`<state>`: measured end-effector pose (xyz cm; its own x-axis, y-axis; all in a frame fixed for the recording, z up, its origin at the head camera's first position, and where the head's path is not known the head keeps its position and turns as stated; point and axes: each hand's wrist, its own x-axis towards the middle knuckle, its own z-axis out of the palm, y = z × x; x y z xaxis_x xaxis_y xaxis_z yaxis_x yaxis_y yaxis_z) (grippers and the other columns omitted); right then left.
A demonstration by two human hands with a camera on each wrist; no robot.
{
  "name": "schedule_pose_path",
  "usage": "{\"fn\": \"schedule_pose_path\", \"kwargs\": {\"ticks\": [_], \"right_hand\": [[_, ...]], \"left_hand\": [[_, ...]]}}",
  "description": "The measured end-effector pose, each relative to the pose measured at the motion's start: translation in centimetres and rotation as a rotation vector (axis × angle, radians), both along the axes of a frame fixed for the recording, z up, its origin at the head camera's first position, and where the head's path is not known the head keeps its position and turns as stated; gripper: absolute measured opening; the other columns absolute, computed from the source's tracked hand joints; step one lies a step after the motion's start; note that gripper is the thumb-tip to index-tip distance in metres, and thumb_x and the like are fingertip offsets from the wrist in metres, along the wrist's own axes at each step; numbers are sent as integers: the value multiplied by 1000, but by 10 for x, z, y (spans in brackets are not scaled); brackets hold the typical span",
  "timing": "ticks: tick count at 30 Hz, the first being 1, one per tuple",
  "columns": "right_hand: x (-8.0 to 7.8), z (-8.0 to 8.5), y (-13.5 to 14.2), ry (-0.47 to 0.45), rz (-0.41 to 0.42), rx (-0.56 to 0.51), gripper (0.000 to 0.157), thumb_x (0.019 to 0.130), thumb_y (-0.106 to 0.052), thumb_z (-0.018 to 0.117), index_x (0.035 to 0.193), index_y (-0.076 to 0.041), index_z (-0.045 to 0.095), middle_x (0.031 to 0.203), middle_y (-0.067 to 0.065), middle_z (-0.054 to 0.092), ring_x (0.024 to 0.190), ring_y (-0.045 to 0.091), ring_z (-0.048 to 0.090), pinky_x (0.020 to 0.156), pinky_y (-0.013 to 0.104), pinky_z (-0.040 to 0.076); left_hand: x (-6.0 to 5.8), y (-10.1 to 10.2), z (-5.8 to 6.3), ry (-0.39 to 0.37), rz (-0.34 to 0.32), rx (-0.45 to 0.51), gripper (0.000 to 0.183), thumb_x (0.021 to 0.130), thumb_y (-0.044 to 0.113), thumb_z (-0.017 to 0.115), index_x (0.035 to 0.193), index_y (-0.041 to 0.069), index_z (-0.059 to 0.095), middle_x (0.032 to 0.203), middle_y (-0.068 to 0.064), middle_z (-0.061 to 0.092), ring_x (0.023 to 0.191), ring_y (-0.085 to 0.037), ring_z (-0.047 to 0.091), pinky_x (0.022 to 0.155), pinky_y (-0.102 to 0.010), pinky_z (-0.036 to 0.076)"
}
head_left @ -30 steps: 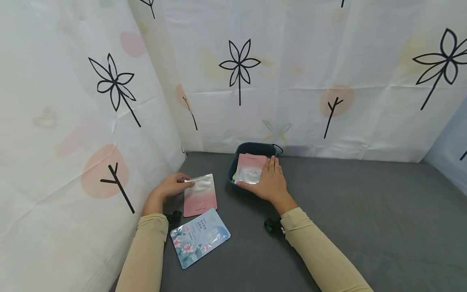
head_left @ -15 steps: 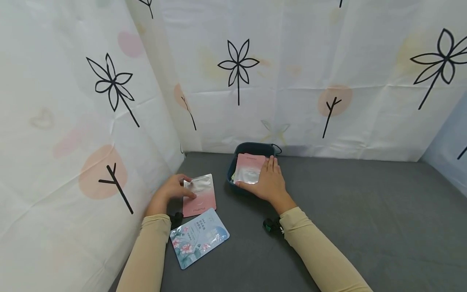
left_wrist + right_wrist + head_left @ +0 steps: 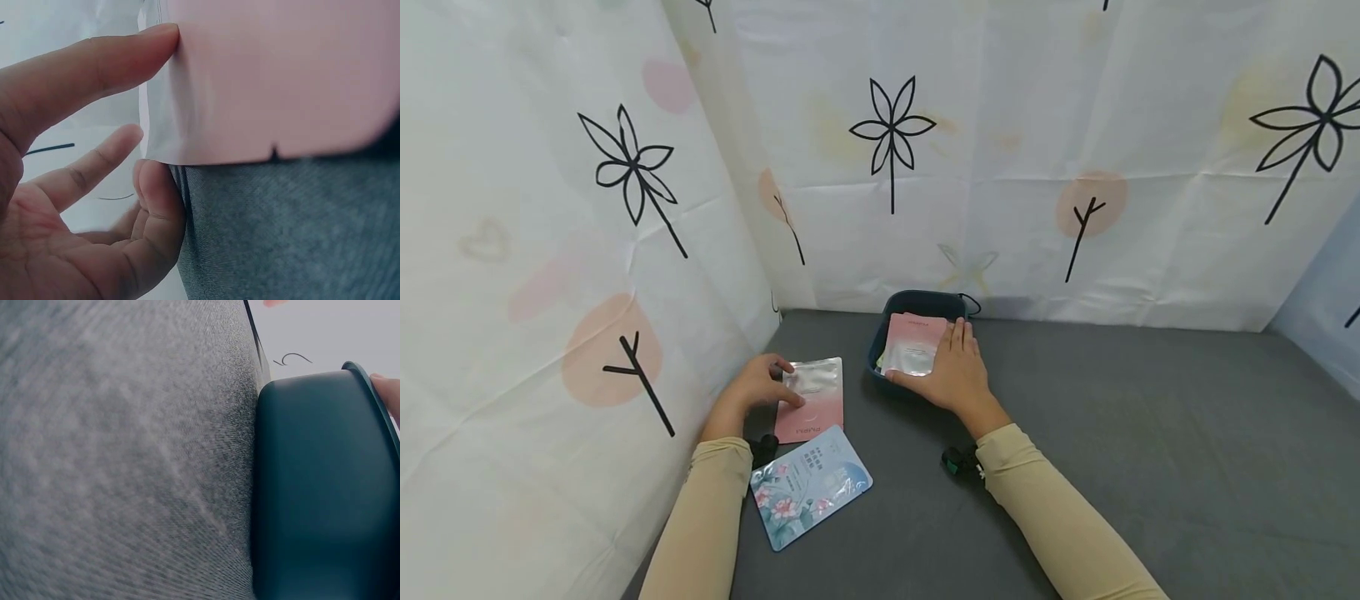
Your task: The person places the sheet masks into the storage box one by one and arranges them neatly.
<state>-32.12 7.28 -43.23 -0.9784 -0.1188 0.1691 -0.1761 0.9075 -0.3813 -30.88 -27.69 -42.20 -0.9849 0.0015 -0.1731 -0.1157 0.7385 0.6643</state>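
A pink-and-silver foil sachet (image 3: 820, 412) lies flat on the left of the grey cloth. My left hand (image 3: 751, 394) is at its left side, thumb on its face and fingers spread around the edge. In the left wrist view, the thumb tip touches the sachet (image 3: 281, 75) while other fingers sit by its corner. My right hand (image 3: 957, 375) rests across the right side of a dark teal bin (image 3: 880, 340), fingers straight and thumb out toward the front rim. Inside the bin are pink sachets (image 3: 913, 337). In the right wrist view, a fingertip (image 3: 389, 394) meets the bin's rim.
A blue floral sachet (image 3: 812, 487) lies in front of the pink one, touching or slightly overlapping its lower edge. White patterned cloth walls (image 3: 1000, 167) rise behind and to the left. Grey cloth (image 3: 1150, 442) extends to the right.
The left thumb has slid down from the sachet's silver end toward its pink part, and the thumb and fingers have spread apart. The right hand and the bin stay put.
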Motion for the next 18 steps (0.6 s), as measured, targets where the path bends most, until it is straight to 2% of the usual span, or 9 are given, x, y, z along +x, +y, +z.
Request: {"fn": "schedule_pose_path", "kwargs": {"ticks": [4, 10, 18], "right_hand": [[1, 1, 0, -9, 2, 4, 146, 75, -96, 58, 167, 9, 14, 176, 29, 7, 166, 43, 8, 134, 53, 16], [0, 2, -1, -5, 1, 7, 145, 76, -93, 60, 166, 9, 13, 176, 30, 7, 166, 44, 8, 134, 55, 16], [1, 1, -2, -10, -3, 5, 146, 75, -95, 59, 167, 9, 14, 176, 29, 6, 166, 44, 8, 134, 54, 16]], "left_hand": [[1, 0, 2, 17, -16, 11, 64, 78, 20, 92, 131, 0, 64, 131, -26, 63, 110, -39, 61, 97, -52, 56], [-2, 2, 2, 46, -25, 29, 60, 78, 18, 92, 131, 2, 68, 135, -26, 61, 115, -39, 59, 101, -54, 55], [-3, 1, 4, 88, -23, 84, 64, 75, 13, 93, 131, 0, 66, 124, -24, 58, 106, -35, 56, 88, -42, 52]]}}
